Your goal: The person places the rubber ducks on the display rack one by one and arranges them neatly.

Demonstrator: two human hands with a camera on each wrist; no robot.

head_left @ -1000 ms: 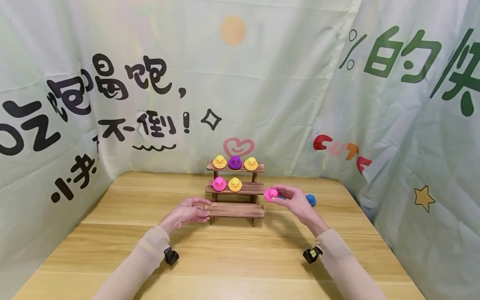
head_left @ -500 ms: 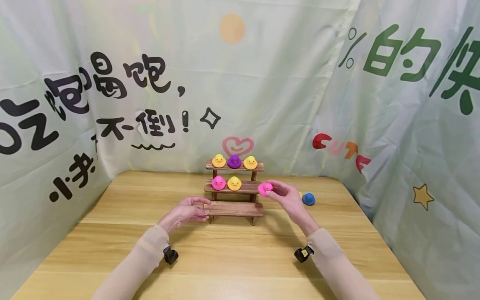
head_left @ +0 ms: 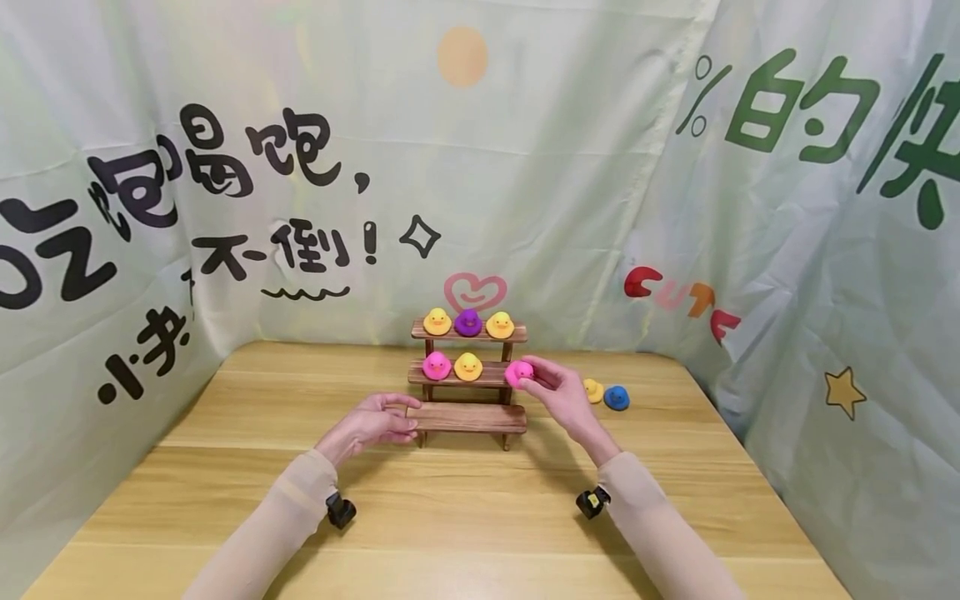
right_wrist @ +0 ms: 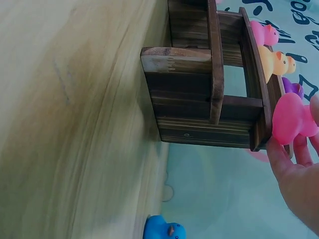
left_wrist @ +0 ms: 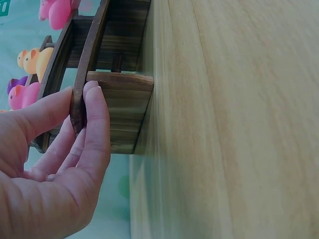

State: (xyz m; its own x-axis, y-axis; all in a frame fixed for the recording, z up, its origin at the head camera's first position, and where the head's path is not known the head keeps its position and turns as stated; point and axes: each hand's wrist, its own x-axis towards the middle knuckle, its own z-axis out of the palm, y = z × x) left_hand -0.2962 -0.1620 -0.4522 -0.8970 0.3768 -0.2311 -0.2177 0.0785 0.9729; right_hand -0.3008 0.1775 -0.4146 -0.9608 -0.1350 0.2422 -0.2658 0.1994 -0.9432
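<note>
A three-step wooden shelf (head_left: 467,418) stands on the table. My left hand (head_left: 369,427) pinches the left end of its lowest step between thumb and fingers, as the left wrist view shows. My right hand (head_left: 564,398) holds a pink rubber duck (right_wrist: 288,119) at the right end of the middle step; whether the duck bears on the board I cannot tell. On that step sit another pink duck (head_left: 437,366) and a yellow duck (head_left: 468,367). The top step carries a purple duck (head_left: 468,322) between two yellow ducks, the left one (head_left: 437,322) and the right one (head_left: 500,325).
Right of the shelf, a blue duck (head_left: 617,397) and a yellow duck (head_left: 593,391) lie on the wooden table (head_left: 450,517), the yellow one close behind my right hand. A printed cloth (head_left: 555,208) hangs around the back and sides.
My right hand has moved left with the pink duck, from beside the shelf to the middle step's right end. The yellow duck on the table has come into view. My left hand keeps its grip.
</note>
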